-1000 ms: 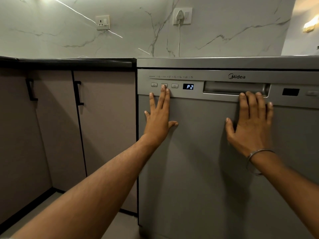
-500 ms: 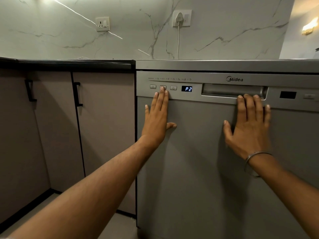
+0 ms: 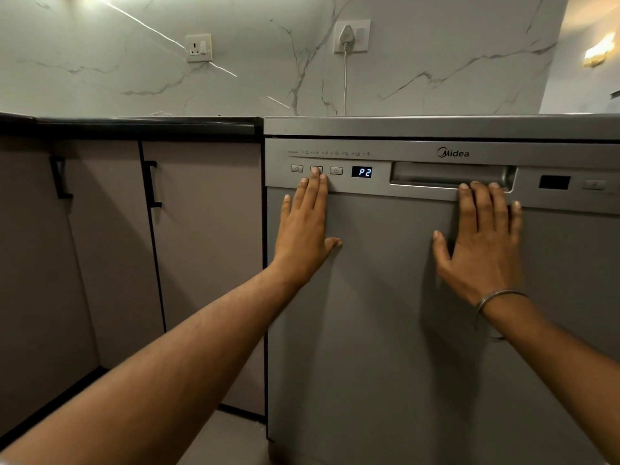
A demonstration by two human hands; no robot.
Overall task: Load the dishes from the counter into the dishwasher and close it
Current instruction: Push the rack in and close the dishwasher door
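Pressing flat, fingers straight, left hand [image 3: 303, 236] and right hand [image 3: 483, 243] hold nothing — dishwasher [image 3: 385, 313] interior hidden.

I saw a dim, greyish feed. Warm glare burned on the wall [image 3: 302, 62] at top left and far right. Each hand cast soft shadows down the door [image 3: 385, 313]. Edges bowed and softened.

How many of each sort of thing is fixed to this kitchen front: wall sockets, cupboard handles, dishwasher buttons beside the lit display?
Wall sockets: 2, an empty socket and a plugged socket.
Cupboard handles: 2, left handle and right handle.
Buttons left of the display: 3, the first button, middle button under the left hand, third button.
Total: 7.
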